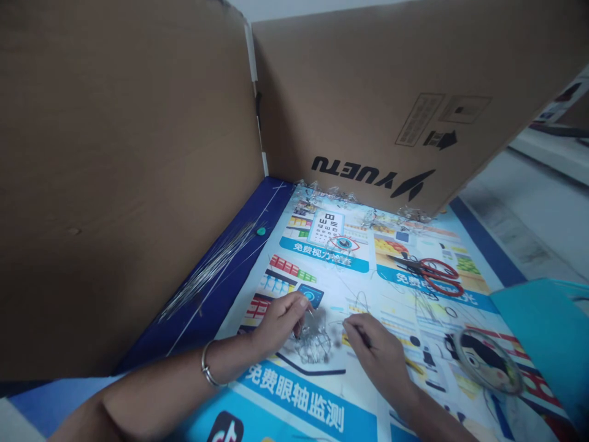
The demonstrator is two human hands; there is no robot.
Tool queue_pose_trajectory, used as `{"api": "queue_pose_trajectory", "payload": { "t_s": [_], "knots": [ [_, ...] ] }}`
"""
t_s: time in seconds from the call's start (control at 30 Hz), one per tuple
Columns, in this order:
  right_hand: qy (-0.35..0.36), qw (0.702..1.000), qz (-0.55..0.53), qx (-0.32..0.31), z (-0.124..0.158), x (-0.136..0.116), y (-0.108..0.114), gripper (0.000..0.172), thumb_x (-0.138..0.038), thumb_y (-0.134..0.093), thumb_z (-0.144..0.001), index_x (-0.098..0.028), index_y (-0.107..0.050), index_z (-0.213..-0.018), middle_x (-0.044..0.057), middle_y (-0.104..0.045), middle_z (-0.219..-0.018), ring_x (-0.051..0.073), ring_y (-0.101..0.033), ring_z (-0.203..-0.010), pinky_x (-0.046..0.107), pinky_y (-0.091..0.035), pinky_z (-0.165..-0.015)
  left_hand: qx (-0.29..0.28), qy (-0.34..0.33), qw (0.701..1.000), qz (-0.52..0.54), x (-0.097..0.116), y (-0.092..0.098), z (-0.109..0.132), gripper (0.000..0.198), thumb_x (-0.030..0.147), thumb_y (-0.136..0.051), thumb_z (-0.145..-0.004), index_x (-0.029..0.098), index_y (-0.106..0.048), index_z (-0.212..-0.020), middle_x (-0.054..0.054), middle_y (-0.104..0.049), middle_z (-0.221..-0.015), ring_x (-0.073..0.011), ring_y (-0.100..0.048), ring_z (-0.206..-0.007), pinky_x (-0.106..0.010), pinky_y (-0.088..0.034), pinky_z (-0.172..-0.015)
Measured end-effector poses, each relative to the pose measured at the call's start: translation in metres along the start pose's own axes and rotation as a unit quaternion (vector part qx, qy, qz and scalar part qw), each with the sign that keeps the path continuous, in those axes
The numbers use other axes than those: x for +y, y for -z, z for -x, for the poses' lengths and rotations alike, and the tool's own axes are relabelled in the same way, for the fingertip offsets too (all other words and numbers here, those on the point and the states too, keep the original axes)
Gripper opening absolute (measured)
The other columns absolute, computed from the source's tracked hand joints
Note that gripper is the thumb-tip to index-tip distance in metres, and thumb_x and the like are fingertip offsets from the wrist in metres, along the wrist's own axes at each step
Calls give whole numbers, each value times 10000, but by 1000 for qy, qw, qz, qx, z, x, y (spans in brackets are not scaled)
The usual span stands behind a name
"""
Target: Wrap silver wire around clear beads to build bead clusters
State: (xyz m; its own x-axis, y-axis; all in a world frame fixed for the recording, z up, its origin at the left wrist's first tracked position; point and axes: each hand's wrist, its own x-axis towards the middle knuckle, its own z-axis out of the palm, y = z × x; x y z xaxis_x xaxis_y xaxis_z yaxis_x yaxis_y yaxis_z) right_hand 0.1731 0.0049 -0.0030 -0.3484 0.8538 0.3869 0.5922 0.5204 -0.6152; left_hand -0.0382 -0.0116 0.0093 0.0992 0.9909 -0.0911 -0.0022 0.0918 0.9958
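Near the middle of the printed sheet, my left hand pinches a tangled, silvery wire piece with clear, bead-like bits. The wire piece hangs just below and right of my fingertips. To its right, my right hand is closed, thumb against forefinger, a short gap away. A thin strand seems to reach toward its fingertips, and something dark shows in the fist, but I cannot make out what it is. A bracelet circles my left wrist.
Red-handled scissors lie at the right, above a round container. A bundle of thin wires lies on the blue strip at left. More wire pieces line the back cardboard wall. A turquoise item stands at right.
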Motion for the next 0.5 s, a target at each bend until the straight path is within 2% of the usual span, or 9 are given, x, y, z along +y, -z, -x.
{"api": "queue_pose_trajectory", "payload": {
  "t_s": [0.17, 0.5],
  "knots": [
    [-31, 999, 12, -5, 1, 6, -2, 162, -322, -468, -887, -239, -580, -806, 6, -646, -747, 155, -593, -631, 252, -455, -568, 0, -1, 1000, -7, 3, 0, -1, 395, 493, -443, -876, 137, -588, -785, 28, -460, -577, -95, -440, -489, -192, -360, -470],
    [-161, 986, -29, -14, -6, 6, 2, 218, -409, -507, -853, -228, -607, -781, -13, -629, -641, 155, -571, -541, 243, -433, -492, 15, 3, 1000, -14, -2, 1, -1, 376, 467, -446, -882, 141, -584, -753, 36, -444, -539, -95, -428, -478, -201, -344, -479]
  ]
}}
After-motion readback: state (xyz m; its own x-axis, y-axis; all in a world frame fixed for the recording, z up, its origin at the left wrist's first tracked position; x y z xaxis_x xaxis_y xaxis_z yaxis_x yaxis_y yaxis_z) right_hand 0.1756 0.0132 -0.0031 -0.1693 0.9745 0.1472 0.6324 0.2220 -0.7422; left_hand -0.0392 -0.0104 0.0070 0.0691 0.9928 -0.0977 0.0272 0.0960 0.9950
